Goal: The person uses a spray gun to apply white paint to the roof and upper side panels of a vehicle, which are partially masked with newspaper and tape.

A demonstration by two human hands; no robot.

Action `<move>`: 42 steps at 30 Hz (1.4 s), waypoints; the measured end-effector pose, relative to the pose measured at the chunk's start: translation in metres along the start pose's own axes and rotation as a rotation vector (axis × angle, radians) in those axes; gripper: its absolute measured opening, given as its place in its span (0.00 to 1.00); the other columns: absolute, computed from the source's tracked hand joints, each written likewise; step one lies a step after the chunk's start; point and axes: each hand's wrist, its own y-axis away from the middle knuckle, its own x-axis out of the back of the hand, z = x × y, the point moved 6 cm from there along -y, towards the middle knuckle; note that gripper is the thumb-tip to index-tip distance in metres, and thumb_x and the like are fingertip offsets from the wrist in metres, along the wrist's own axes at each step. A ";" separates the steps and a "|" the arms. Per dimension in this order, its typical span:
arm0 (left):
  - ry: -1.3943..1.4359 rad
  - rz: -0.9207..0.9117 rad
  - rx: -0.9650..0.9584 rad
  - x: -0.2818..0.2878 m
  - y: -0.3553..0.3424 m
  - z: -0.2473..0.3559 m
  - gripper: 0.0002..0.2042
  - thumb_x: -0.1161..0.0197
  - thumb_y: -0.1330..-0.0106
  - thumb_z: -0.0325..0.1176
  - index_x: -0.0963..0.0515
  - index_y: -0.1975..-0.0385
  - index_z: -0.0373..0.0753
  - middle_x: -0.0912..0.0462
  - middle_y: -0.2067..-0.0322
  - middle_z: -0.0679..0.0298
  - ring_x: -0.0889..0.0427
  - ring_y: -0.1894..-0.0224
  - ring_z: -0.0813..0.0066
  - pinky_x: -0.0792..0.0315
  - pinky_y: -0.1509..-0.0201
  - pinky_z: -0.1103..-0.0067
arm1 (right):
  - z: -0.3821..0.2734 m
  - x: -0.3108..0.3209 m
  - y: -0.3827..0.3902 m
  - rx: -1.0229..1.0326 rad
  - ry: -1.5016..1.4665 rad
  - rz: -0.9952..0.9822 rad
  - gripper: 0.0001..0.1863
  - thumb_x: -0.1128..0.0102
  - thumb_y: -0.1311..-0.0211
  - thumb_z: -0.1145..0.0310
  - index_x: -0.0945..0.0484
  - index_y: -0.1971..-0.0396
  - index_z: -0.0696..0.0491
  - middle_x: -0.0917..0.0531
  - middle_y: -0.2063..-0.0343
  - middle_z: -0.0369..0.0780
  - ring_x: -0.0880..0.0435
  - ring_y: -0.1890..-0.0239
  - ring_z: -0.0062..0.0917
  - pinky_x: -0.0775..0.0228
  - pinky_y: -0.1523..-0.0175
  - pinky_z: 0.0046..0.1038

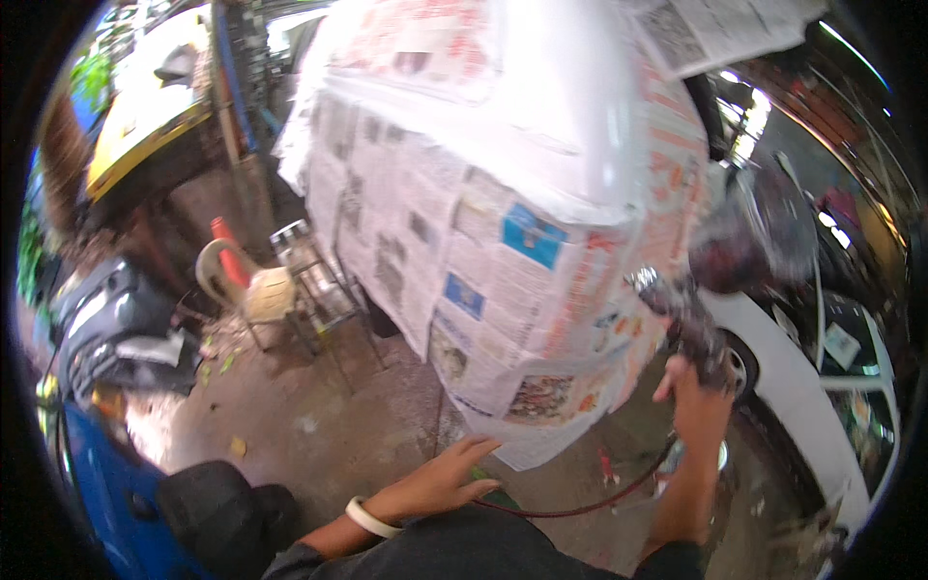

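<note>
My right hand [694, 394] is closed around the grip of a spray gun [688, 324], which has a dark cup on top and a metal nozzle pointing left. A dark red hose [585, 507] curves below it toward my left hand. Low in front of me, my left hand [447, 479] has its fingers stretched out and the thumb apart; a cream band circles its wrist. The hose passes close to that thumb, and contact cannot be made out. Ahead stands a large vehicle body covered with newspaper sheets [396, 232], its white panel [561, 97] left uncovered.
A white car [788, 387] is parked at the right. To the left stand a beige plastic chair [269, 293], a metal-framed stool [314, 275] and a dark scooter [126, 319]. A blue vehicle [101, 483] fills the lower left; a yellow panel [145, 145] is behind.
</note>
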 end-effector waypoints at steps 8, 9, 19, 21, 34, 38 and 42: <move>-0.254 0.375 -0.517 0.032 -0.033 0.098 0.50 0.27 0.42 0.31 0.54 0.24 0.29 0.45 0.27 0.38 0.43 0.25 0.38 0.43 0.23 0.60 | 0.026 -0.131 0.105 -0.091 -0.404 -0.183 0.29 0.36 0.28 0.62 0.32 0.37 0.63 0.19 0.49 0.48 0.19 0.48 0.32 0.29 0.39 0.35; -0.244 0.350 -0.502 0.028 -0.030 0.091 0.50 0.27 0.42 0.30 0.54 0.24 0.28 0.46 0.27 0.38 0.44 0.25 0.38 0.43 0.23 0.60 | 0.034 -0.141 0.110 -0.003 -0.420 -0.199 0.33 0.35 0.29 0.61 0.35 0.34 0.64 0.21 0.45 0.50 0.21 0.43 0.34 0.31 0.35 0.37; 0.669 0.517 0.008 0.030 0.001 0.048 0.37 0.36 0.34 0.21 0.42 0.24 0.38 0.32 0.31 0.47 0.27 0.34 0.60 0.29 0.33 0.68 | 0.035 -0.176 0.131 -0.017 -0.336 -0.844 0.61 0.29 0.37 0.46 0.61 0.24 0.67 0.46 0.28 0.64 0.38 0.26 0.48 0.34 0.31 0.41; 0.248 0.581 0.020 0.048 0.002 0.049 0.31 0.35 0.33 0.20 0.34 0.28 0.37 0.22 0.38 0.54 0.23 0.40 0.72 0.25 0.39 0.74 | 0.035 -0.165 0.134 0.173 -0.325 -0.820 0.53 0.34 0.32 0.50 0.58 0.23 0.63 0.41 0.28 0.60 0.30 0.31 0.47 0.29 0.35 0.39; -0.629 0.698 -0.111 0.105 -0.054 0.219 0.24 0.27 0.36 0.29 0.22 0.39 0.37 0.12 0.54 0.51 0.13 0.53 0.65 0.23 0.48 0.73 | 0.364 -0.022 0.262 -0.379 0.277 -0.948 0.30 0.41 0.28 0.52 0.27 0.37 0.59 0.21 0.39 0.54 0.19 0.42 0.47 0.28 0.37 0.41; -0.533 0.620 -0.244 0.107 -0.093 0.261 0.21 0.26 0.36 0.30 0.19 0.43 0.36 0.11 0.58 0.51 0.15 0.60 0.74 0.23 0.52 0.74 | 0.473 0.044 0.326 -0.448 0.534 -1.025 0.24 0.44 0.26 0.54 0.20 0.45 0.59 0.17 0.46 0.53 0.18 0.45 0.50 0.28 0.38 0.45; -0.679 0.588 -0.187 0.116 -0.105 0.286 0.20 0.28 0.34 0.35 0.18 0.44 0.35 0.13 0.67 0.53 0.21 0.69 0.76 0.23 0.59 0.74 | 0.612 0.085 0.435 -0.182 0.886 -1.442 0.25 0.47 0.27 0.51 0.20 0.43 0.54 0.18 0.44 0.53 0.21 0.41 0.51 0.30 0.36 0.48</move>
